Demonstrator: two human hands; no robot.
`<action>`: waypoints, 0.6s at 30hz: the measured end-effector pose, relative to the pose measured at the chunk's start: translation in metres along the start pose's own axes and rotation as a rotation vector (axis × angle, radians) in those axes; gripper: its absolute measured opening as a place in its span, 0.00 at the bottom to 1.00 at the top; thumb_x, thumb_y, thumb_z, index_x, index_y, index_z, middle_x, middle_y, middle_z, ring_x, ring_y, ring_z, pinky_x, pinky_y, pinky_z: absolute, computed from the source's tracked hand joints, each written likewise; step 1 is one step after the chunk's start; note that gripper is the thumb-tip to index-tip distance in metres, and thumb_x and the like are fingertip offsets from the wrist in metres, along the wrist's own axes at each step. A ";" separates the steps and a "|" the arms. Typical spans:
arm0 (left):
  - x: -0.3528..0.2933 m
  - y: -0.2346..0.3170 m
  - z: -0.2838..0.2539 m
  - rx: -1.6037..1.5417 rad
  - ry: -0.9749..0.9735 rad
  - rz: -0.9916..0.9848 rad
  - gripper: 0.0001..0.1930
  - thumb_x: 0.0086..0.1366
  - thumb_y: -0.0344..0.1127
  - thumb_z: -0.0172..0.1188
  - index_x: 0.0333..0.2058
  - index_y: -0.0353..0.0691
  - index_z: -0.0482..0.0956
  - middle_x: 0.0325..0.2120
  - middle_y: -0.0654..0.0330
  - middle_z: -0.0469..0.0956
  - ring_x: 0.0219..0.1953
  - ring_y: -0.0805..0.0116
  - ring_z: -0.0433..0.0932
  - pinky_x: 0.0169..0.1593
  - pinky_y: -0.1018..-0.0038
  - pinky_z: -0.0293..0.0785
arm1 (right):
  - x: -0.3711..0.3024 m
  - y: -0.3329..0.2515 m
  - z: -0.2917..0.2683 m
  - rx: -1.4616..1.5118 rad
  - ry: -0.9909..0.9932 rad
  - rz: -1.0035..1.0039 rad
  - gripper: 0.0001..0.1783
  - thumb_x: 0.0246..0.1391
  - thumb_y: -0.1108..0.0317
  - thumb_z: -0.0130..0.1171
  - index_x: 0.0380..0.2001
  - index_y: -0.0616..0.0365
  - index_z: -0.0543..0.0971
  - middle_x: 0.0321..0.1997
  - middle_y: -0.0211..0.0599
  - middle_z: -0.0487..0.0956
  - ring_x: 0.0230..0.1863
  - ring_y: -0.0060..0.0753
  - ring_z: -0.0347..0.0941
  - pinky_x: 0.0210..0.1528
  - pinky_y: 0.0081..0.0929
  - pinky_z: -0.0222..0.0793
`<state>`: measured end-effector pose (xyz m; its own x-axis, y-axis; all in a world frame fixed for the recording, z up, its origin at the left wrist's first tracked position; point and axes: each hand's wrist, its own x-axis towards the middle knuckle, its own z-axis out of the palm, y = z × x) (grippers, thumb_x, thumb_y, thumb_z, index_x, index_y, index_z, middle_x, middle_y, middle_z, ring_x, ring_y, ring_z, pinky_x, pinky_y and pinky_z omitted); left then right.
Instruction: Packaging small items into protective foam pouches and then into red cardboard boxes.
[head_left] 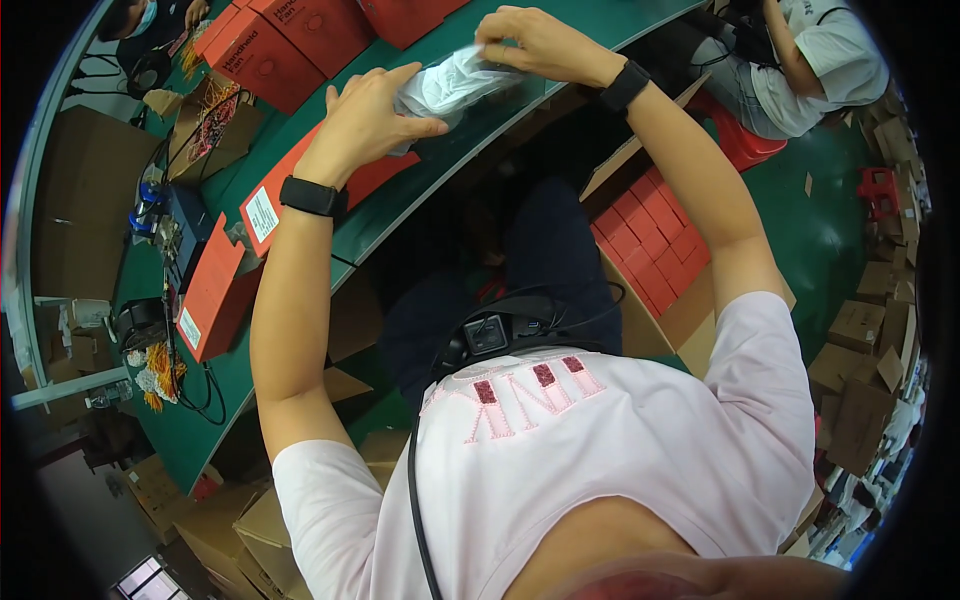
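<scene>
Above the green table a white, crinkled plastic-wrapped packet (pixel 455 85) is held between my two hands; what is inside it I cannot make out. My left hand (pixel 370 115) grips its left end, thumb below and fingers above. At the other end, my right hand (pixel 535 42) pinches the clear wrapping with bent fingers. Under my left hand and wrist lies a red carton (pixel 285 185) with a white label, partly covered by the arm. Nearer to me on the left stands another red carton (pixel 213 290), its end flap up.
Several red cartons (pixel 265 55) stand along the table's far side. A cardboard box (pixel 650 240) packed with small red boxes sits below the table edge at right. Tools and cables (pixel 165 220) lie at left. A seated person (pixel 810 60) is at far right, near red stools.
</scene>
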<state>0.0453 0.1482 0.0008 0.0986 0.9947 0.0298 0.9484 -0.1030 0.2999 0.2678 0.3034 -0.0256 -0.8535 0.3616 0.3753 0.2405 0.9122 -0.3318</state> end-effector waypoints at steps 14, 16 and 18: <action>0.001 -0.002 -0.002 -0.121 -0.012 -0.068 0.39 0.43 0.57 0.77 0.49 0.34 0.79 0.40 0.49 0.81 0.51 0.48 0.76 0.58 0.48 0.63 | 0.047 -0.062 -0.039 0.336 0.808 0.091 0.09 0.69 0.67 0.47 0.41 0.61 0.73 0.33 0.51 0.77 0.36 0.46 0.77 0.39 0.35 0.72; 0.002 0.001 -0.004 -0.127 -0.001 -0.056 0.40 0.44 0.57 0.77 0.50 0.33 0.78 0.42 0.48 0.80 0.51 0.47 0.75 0.57 0.49 0.64 | 0.056 -0.079 -0.057 0.280 0.826 0.072 0.09 0.69 0.67 0.47 0.41 0.62 0.73 0.33 0.52 0.77 0.37 0.48 0.78 0.40 0.36 0.72; 0.002 0.000 -0.003 -0.135 -0.016 -0.055 0.44 0.44 0.58 0.77 0.53 0.32 0.76 0.45 0.46 0.79 0.53 0.46 0.75 0.58 0.49 0.64 | 0.065 -0.088 -0.074 0.224 0.843 0.052 0.10 0.69 0.67 0.47 0.41 0.62 0.73 0.33 0.53 0.78 0.38 0.50 0.79 0.40 0.37 0.72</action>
<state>0.0448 0.1503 0.0042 0.0532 0.9986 -0.0056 0.9037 -0.0457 0.4258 0.2255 0.2610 0.0916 -0.1958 0.5046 0.8409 0.0973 0.8632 -0.4954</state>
